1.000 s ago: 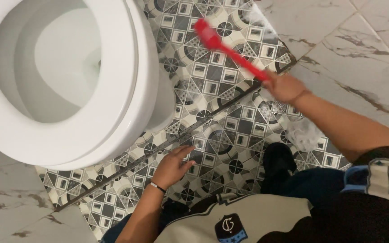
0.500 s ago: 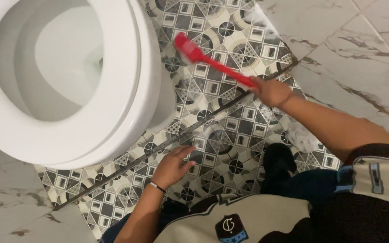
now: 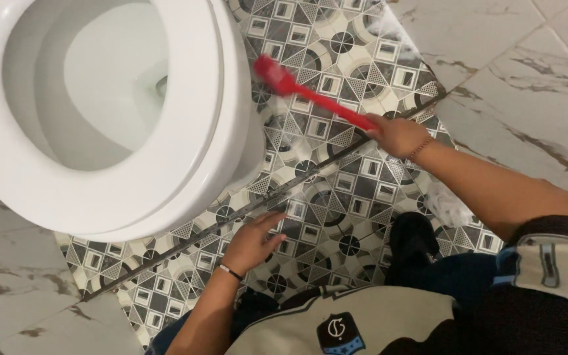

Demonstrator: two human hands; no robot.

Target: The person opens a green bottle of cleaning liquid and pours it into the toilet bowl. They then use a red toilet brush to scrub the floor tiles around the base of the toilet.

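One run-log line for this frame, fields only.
right hand: grips red brush, head beside toilet base | left hand: flat on patterned floor tiles | foam near right forearm

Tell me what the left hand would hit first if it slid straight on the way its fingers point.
Probably the white toilet base. The left hand lies flat on the patterned floor tiles, fingers aimed up and right, so they might pass just beside it.

Right hand [image 3: 397,135] fisted in closed grip, bracelet at wrist, forearm extended forward and leftward. Left hand [image 3: 250,243] flat, palm down, fingers spread, thin band at wrist, arm braced straight beneath torso.
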